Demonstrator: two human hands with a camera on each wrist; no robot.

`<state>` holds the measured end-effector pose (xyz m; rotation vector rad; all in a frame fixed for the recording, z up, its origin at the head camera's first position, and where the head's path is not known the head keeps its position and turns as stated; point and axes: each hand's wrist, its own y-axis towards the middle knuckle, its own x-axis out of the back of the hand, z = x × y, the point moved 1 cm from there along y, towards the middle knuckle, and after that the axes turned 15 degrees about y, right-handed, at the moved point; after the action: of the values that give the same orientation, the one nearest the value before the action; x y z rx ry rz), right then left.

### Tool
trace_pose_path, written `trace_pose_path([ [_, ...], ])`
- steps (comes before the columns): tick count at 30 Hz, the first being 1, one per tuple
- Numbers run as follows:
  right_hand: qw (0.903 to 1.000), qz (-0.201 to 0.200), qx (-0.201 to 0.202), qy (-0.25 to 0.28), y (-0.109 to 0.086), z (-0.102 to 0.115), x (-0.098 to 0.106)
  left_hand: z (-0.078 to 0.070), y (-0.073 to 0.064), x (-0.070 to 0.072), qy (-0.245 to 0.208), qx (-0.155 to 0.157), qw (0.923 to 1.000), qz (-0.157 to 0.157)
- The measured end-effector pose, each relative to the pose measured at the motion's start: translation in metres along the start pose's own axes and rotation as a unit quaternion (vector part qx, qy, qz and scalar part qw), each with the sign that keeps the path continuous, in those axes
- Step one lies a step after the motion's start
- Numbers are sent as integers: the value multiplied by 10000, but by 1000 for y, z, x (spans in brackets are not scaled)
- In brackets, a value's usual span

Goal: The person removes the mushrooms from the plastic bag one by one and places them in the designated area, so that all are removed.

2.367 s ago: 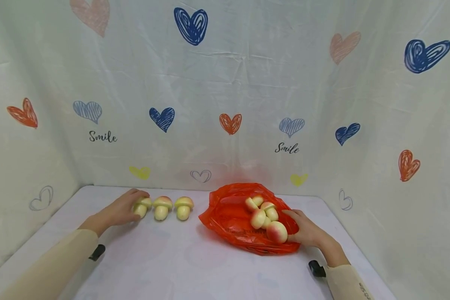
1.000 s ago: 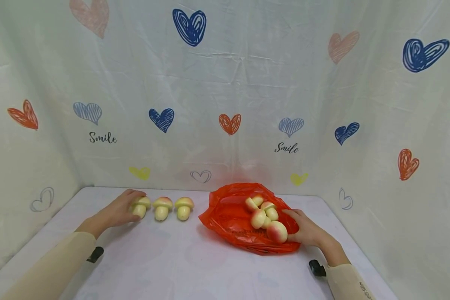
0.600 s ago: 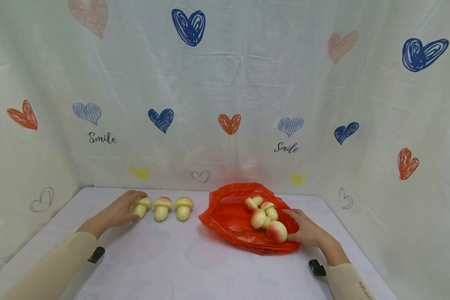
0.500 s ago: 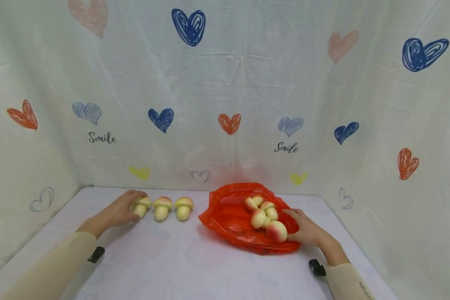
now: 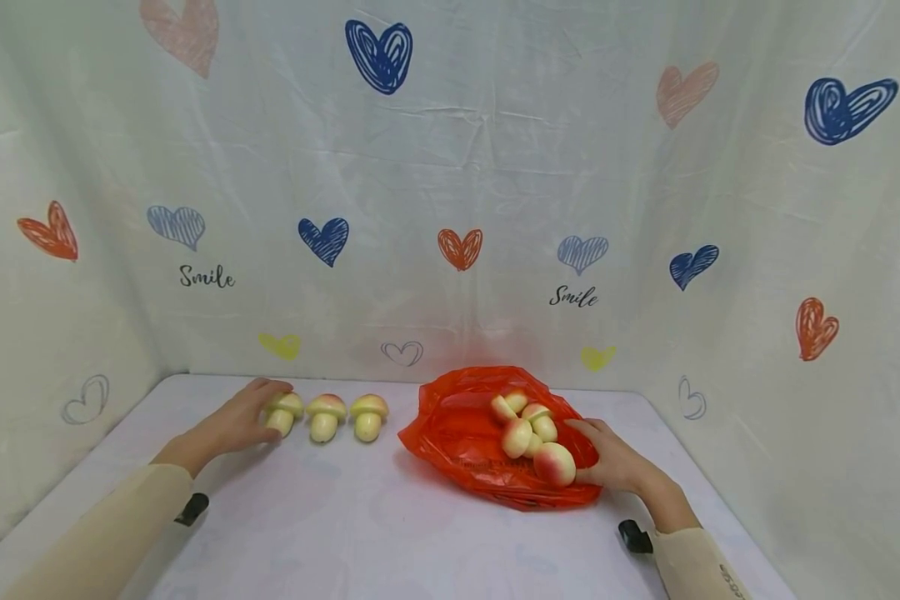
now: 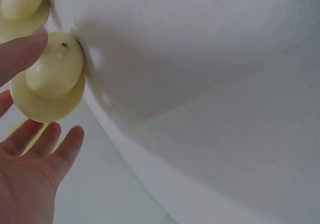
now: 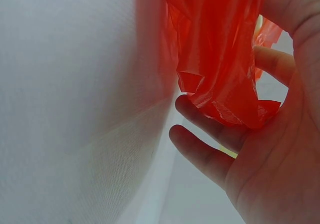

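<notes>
My left hand [image 5: 243,417] is at the leftmost toy mushroom [image 5: 281,417], a pale yellow one standing upright on its stem. In the left wrist view the thumb [image 6: 25,53] lies against that stem, and the other fingers curve beside the cap. Two more toy mushrooms, a middle one [image 5: 324,418] and a right one [image 5: 367,417], stand in a row beside it. My right hand [image 5: 615,458] grips the right side of a red plastic bag [image 5: 457,425], with bag film between thumb and fingers. Several toy mushrooms [image 5: 543,425] lie in the bag, the nearest [image 5: 554,464] close to the right thumb.
A white cloth covers the table [image 5: 330,533]. Behind and on both sides hangs a pale curtain [image 5: 420,167] printed with hearts. Black wrist camera mounts, a left one [image 5: 192,508] and a right one [image 5: 634,537], sit below the wrists.
My left hand and the leftmost toy mushroom have shifted very slightly over the earlier frames. The right hand, the bag and the other mushrooms stay where they were.
</notes>
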<state>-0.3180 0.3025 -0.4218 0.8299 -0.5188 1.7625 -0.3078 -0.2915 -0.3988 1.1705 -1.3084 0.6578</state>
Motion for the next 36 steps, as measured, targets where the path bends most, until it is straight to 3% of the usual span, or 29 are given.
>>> trace_pose_path([
  [6,10000,-4,-30,49,-1,1,1,-2,0,3,24,67,10000,-57],
  [15,9999,-4,-76,121,-1,1,1,-23,1,13,334,-277,9973,-600],
  [20,9999,9,-105,121,-1,1,0,-42,3,12,442,-385,9958,-702],
  [29,9999,-24,-99,70,-1,2,-1,-85,11,4,581,-978,9847,-1318],
  [36,10000,-26,-57,9,-1,2,-1,-129,18,2,313,-1151,9846,-1279],
])
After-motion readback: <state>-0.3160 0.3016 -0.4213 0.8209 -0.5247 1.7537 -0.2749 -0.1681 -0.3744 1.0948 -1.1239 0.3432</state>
